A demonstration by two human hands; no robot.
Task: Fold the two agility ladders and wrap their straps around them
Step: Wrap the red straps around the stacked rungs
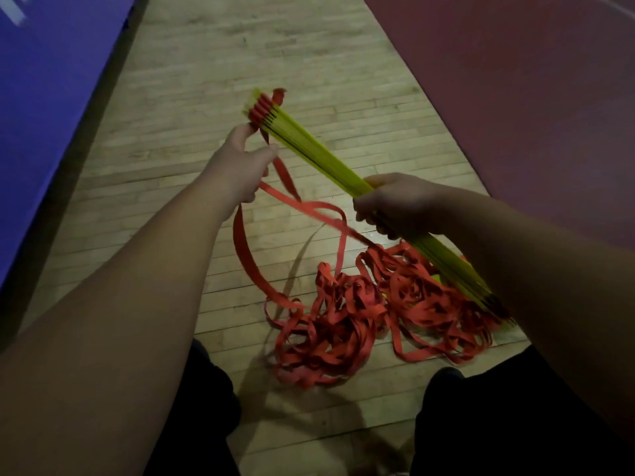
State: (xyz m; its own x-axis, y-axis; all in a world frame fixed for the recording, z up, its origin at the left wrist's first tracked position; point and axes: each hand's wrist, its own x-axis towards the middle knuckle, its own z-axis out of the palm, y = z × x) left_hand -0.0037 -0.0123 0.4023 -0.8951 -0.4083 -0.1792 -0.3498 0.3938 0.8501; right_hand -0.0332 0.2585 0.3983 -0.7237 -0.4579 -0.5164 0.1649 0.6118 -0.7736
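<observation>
Head view: the left hand (240, 166) pinches a red strap (302, 205) at the far end of the yellow rung bundle (319, 156), likely ready for wrapping; the right hand (395, 204) grips the bundle's middle to steady it; slack strap heaps below its near end.

— Dim, isn't it?
— Dim and warm. The one bright patch is a pale sheen on the wooden floor (309, 63) at mid-frame, and shadows fall from there towards the bottom edge.
— Sharp?
— Soft and grainy. The left hand (237, 166) and the red strap (299, 204) it holds smear with motion. The right hand (395, 204) and the yellow ladder (319, 156) it grips are clearer.
— The edges?
— Murky. A white streak blurs on the blue mat (51, 97) at upper left, the trousers (498, 424) go flat black, and the forearms swell at the lower corners.
</observation>
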